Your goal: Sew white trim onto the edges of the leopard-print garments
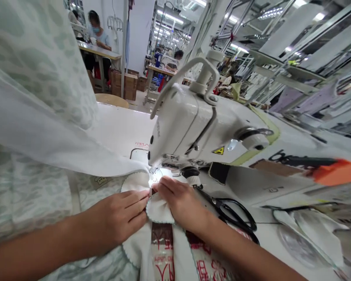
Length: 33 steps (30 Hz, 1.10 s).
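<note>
My left hand (119, 218) lies with fingers together, pressing a white fabric piece (159, 210) with a scalloped edge on the sewing table. My right hand (179, 199) pinches the same fabric just in front of the needle area of the white sewing machine (193, 125). The fingertips of both hands nearly meet under the lit presser foot (155, 175). Pale green patterned fabric (32, 78) hangs and drapes at the left, running toward the needle.
Black scissors (234, 212) lie on the table right of my right hand. An orange-tipped black tool (324, 168) rests on the machine body. People sit at work tables (99, 50) at the back. Cardboard boxes (125, 84) stand on the floor; racks fill the right.
</note>
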Each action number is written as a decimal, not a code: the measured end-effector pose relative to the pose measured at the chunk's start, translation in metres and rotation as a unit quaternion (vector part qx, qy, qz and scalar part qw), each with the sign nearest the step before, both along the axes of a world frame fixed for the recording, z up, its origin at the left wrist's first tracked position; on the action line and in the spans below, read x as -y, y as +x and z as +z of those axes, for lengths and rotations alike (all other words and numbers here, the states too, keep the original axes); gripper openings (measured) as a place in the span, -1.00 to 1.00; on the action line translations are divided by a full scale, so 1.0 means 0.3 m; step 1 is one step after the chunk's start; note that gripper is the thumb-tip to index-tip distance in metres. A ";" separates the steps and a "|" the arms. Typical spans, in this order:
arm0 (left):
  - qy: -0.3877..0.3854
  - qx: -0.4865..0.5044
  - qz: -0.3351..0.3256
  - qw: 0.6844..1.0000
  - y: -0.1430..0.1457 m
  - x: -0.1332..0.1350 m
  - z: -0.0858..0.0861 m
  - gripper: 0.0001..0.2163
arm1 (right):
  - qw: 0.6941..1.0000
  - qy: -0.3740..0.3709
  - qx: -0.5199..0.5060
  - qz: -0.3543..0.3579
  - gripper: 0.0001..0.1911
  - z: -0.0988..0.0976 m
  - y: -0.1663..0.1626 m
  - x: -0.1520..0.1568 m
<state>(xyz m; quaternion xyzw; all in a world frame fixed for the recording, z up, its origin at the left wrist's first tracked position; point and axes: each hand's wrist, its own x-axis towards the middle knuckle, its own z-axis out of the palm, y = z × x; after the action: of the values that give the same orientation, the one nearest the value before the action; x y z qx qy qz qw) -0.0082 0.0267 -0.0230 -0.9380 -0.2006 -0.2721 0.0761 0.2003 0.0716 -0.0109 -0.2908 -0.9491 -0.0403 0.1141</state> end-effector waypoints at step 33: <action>-0.053 -0.069 -0.027 0.996 -0.044 -0.036 0.028 -0.67 | 0.986 0.047 0.158 0.000 -0.64 0.060 0.037 -0.025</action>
<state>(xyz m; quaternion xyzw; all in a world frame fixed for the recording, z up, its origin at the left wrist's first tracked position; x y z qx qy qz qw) -0.0214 0.0374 -0.0146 -0.9623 -0.1841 -0.1975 0.0325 0.2115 0.0792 0.0071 -0.2750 -0.9523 -0.1305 -0.0232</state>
